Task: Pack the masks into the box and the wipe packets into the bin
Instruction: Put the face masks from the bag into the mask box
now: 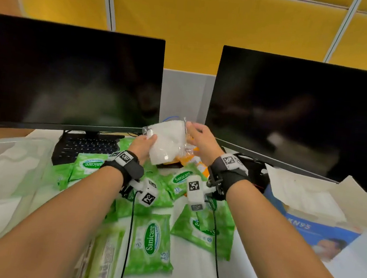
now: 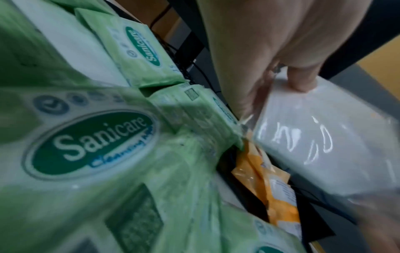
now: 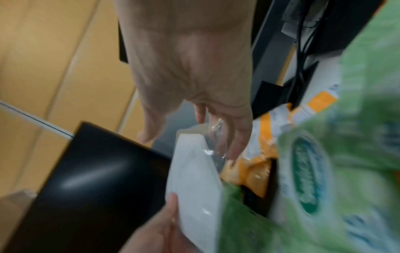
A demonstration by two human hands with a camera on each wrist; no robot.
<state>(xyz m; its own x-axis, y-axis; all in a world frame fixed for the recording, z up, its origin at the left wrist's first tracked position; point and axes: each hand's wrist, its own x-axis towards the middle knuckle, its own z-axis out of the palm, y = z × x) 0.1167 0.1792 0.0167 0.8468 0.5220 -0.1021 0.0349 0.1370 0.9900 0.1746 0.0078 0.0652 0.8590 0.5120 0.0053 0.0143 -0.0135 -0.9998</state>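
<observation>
A wrapped white mask (image 1: pixel 167 140) is held up over the far middle of the bench (image 1: pixel 195 276), between the two dark monitors (image 1: pixel 71 77). It is gripped at its near-left corner by the left hand (image 1: pixel 142 145), thumb on top and fingers curled beneath, while its far-right edge is pinched in the fingers (image 3: pixel 236 137) of the right hand (image 1: pixel 200 140), the remaining fingers loosely spread. The clear wrapper is glossy and looks slippery, so a slip out of either light pinch is judged possible, and the mask could then drop back among the green wipe packets (image 1: pixel 151 244) scattered over the middle and near part of the bench. An orange-and-white packet (image 2: pixel 270 179) lies just under the mask and might be caught and dragged along. The open box (image 1: pixel 318 223) waits at the right edge of the bench, with white contents already showing inside; a raised flap could be snagged on the way in. A clear bin (image 1: pixel 5 165) is seen at the left edge, blurred. "Sanicare" and "15" are read on the packets, "Cleansing" partly so in the left wrist view; "KN95" is read on the box.
</observation>
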